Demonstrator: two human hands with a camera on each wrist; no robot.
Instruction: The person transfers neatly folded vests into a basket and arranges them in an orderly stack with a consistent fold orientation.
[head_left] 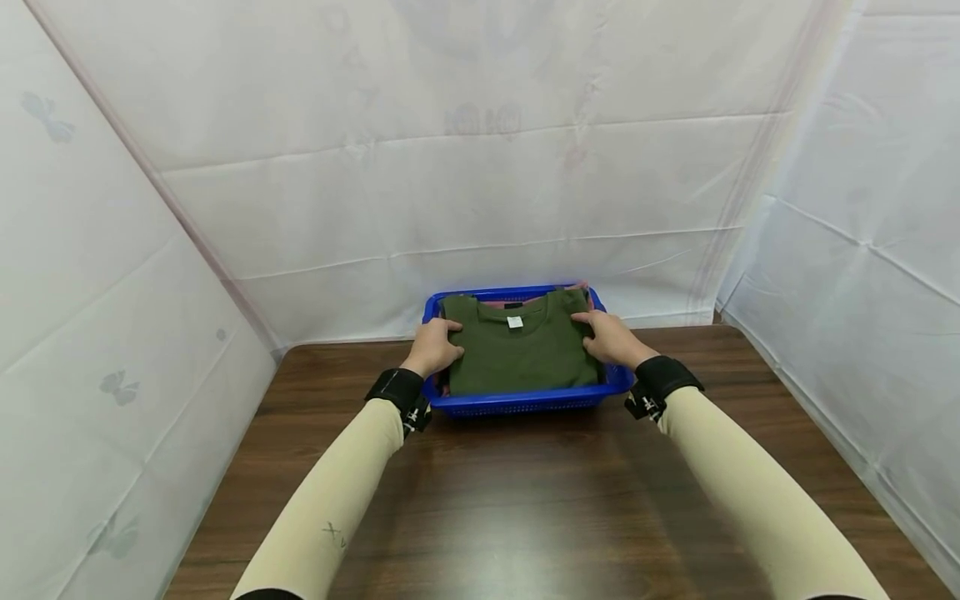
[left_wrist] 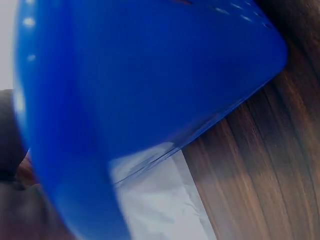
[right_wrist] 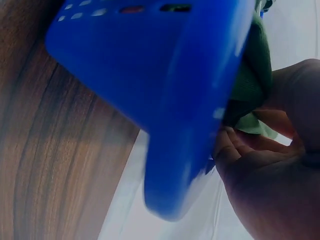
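Observation:
A folded dark green T-shirt [head_left: 517,358] with a white neck label lies in a blue plastic basket [head_left: 517,402], collar towards the back wall. At the shirt's left edge, my left hand [head_left: 433,346] holds it, thumb and index finger apart on the cloth and the other fingers hidden. My right hand [head_left: 611,337] grips the right edge the same way; in the right wrist view its curled fingers and thumb meet at the green cloth beside the rim. The left wrist view is mostly filled by the basket's side, with only a dark part of the hand at its left edge.
Reddish cloth [head_left: 581,286] shows under the shirt along the basket's back and sides. The basket stands near the back edge of a brown wooden table [head_left: 495,500]. White sheeting [head_left: 480,192] hangs behind and on both sides.

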